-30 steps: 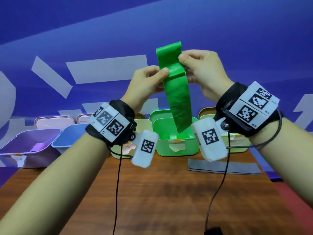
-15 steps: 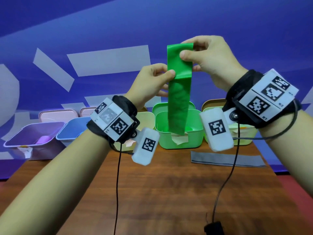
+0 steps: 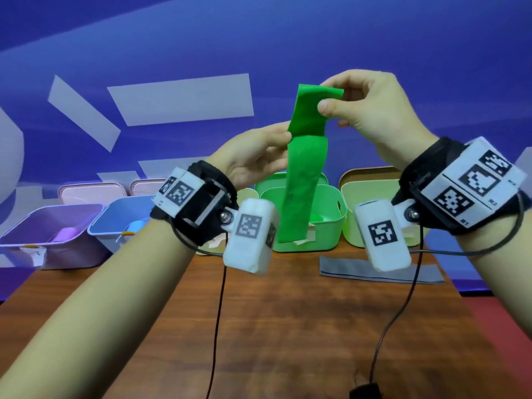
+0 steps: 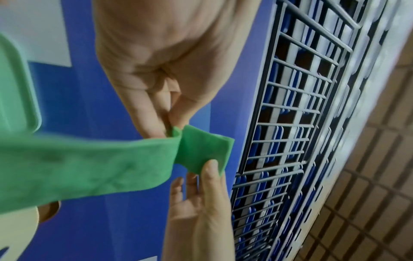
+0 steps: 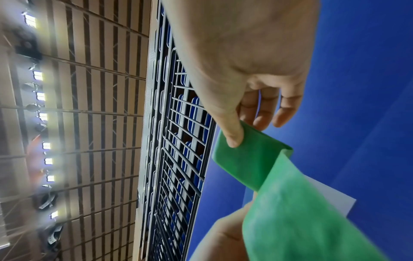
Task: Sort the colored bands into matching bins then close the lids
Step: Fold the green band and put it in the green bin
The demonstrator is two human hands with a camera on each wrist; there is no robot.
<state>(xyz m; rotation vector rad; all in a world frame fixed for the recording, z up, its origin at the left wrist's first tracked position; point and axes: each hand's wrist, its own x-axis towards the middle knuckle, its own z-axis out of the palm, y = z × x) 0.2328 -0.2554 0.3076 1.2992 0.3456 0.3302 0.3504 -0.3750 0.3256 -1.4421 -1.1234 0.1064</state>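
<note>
Grey band [image 3: 380, 273] flat on the wooden table [image 3: 288, 326], nearest. Above it, right hand [image 3: 371, 110] pinches the green band [image 3: 305, 180] at its top end, left hand [image 3: 253, 159] pinches the fold just below; long axis near vertical, free end pointing down before the open green bin [image 3: 331, 226]. Best keep folding evenly, edges aligned, then lower it in.

Brown wood-grain counter [image 3: 259, 326]. Along its far edge: purple bin [image 3: 72, 254], blue bin [image 3: 115, 226], green bin [image 3: 325, 234], pale yellow-green bin [image 3: 354, 214]. Grey band [image 3: 345, 267] flat near the right side.
</note>
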